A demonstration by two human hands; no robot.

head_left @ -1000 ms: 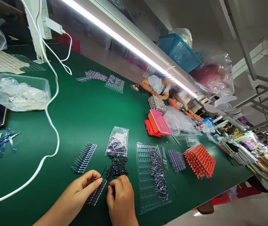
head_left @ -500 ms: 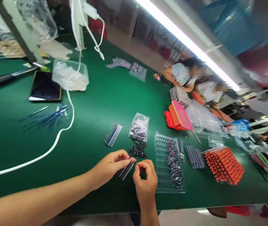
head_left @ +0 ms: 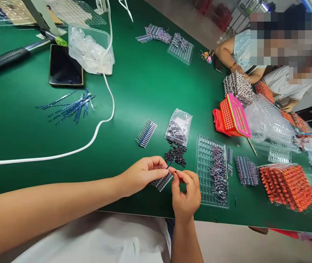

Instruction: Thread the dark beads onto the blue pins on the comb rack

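My left hand [head_left: 147, 172] pinches a thin dark blue strip [head_left: 169, 165] between thumb and forefinger. A card of dark, ribbed rows [head_left: 162, 182] shows just below those fingertips; I cannot tell whether it is held or lies on the table. Close beside it, my right hand [head_left: 186, 191] has thumb and forefinger closed on a tiny dark piece [head_left: 176, 172], too small to name. Just beyond the fingers lies a heap of small black beads [head_left: 176, 154], spilling from a clear plastic bag [head_left: 179, 126]. Left of the bag is a blue strip with thin prongs [head_left: 146, 133].
A clear ribbed tray [head_left: 205, 164] with a pile of small dark pieces stands at right, then orange stacked parts [head_left: 287, 186]. Behind are pink and orange baskets [head_left: 234, 115]. Blue strips [head_left: 75, 106], a phone [head_left: 65, 67] and a white cable [head_left: 90, 144] lie left. Two people sit opposite.
The view has tilted down and shifted, so the table things appear higher. My hands have come together, their fingertips nearly touching, and the blue strip now shows in my left fingers.
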